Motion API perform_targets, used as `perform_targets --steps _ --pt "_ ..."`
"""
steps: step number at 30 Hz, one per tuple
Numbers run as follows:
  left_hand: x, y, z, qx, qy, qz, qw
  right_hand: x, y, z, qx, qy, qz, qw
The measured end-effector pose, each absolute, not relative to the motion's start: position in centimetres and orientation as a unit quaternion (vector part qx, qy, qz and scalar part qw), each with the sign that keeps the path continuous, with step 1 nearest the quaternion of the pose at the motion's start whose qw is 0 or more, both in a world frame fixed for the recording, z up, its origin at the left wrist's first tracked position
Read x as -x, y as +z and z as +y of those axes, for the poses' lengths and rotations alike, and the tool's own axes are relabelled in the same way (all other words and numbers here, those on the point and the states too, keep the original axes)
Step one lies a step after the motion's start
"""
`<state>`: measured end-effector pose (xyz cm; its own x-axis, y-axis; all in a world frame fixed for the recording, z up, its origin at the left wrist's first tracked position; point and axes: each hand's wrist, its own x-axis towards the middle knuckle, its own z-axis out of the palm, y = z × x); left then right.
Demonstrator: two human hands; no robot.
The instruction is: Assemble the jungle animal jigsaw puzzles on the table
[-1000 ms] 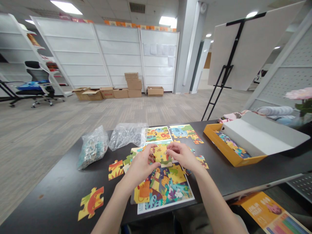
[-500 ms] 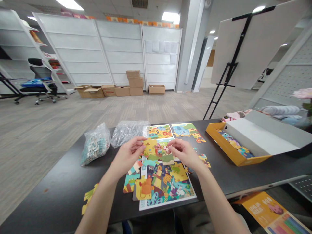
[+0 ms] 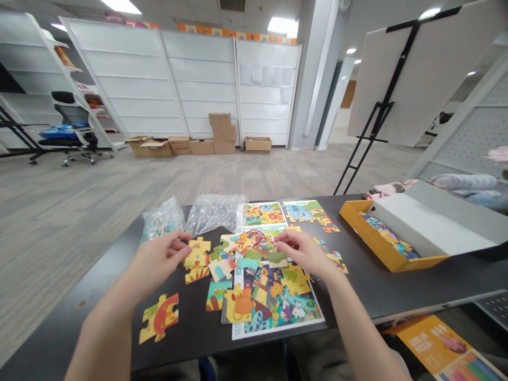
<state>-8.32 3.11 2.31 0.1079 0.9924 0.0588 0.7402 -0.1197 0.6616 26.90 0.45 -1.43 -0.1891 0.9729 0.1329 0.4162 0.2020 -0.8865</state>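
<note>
My left hand (image 3: 164, 259) pinches the left edge of a yellow puzzle piece (image 3: 199, 251) with a plant print, just over another yellow piece (image 3: 197, 273). My right hand (image 3: 304, 253) is closed on a green puzzle piece (image 3: 278, 259) above the middle of the printed picture sheets. Loose pieces overlap on the lower sheet (image 3: 278, 330), among them one with an orange animal (image 3: 239, 304) and a yellow one with a green crocodile-like shape (image 3: 296, 279). A red and yellow piece (image 3: 161, 317) lies apart, near my left forearm.
Joined pieces with a blue elephant (image 3: 304, 211) lie at the back of the black table (image 3: 190, 328). A clear plastic bag (image 3: 216, 212) and a filled bag (image 3: 162, 216) are at back left. On the right stands an open yellow box (image 3: 369, 238) holding more pieces.
My left hand has moved left with the yellow piece, away from the sheets. My right hand stays nearly in place with its green piece. The view has shifted slightly.
</note>
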Motion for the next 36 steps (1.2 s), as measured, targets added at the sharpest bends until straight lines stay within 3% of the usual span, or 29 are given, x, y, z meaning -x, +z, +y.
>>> perform_targets --steps 11,22,27,36 --pt "3.6 1.3 1.7 -0.747 0.142 0.492 0.424 -26.9 -1.4 0.4 0.512 0.347 -0.702 0.353" --pt "4.0 1.2 2.8 -0.794 0.073 0.537 0.275 -27.2 -1.3 0.4 0.521 0.321 -0.712 0.345" --pt "7.0 1.1 3.5 -0.773 0.064 0.613 0.152 -27.3 -1.4 0.5 0.525 0.311 -0.715 0.341" --pt "8.4 -0.7 3.7 -0.768 0.003 0.631 0.112 -27.3 -1.7 0.6 0.524 0.313 -0.715 0.339"
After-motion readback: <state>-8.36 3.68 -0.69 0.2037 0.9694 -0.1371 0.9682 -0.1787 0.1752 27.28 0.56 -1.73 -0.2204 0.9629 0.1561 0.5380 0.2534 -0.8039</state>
